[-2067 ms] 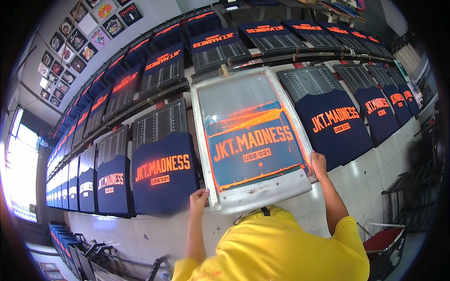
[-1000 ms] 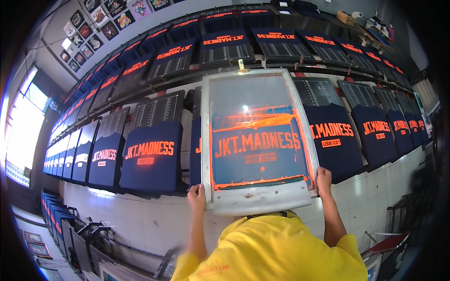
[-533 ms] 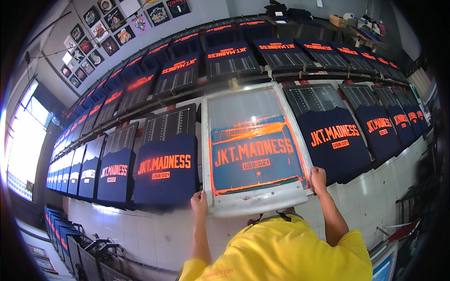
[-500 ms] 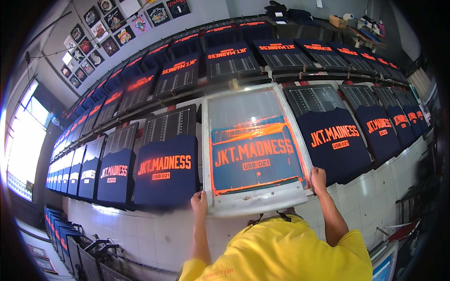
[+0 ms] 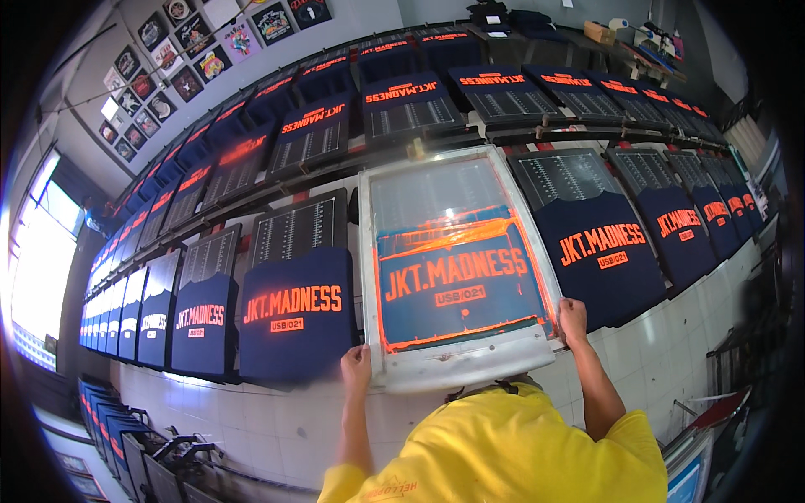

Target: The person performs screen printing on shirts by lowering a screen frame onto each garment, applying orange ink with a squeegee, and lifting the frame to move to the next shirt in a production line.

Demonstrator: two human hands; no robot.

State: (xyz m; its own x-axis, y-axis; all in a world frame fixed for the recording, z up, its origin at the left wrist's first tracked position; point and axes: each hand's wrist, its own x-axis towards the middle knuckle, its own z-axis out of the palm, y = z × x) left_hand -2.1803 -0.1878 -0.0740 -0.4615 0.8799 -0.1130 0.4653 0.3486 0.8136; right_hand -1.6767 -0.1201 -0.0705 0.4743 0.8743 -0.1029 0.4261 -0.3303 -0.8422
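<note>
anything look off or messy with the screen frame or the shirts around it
Nothing stands out. The left hand and right hand hold the near corners of the screen frame, which lies squarely in its slot in the row. The navy shirts beside it lie flat with clean orange prints; orange ink stays inside the frame.

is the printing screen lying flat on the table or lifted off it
Cannot tell for sure. The printing screen sits over a dark shirt spot in the row, its near corners gripped by the left hand and right hand; any gap beneath is hidden.

Both hands forward, fingers curled, gripping.
</note>
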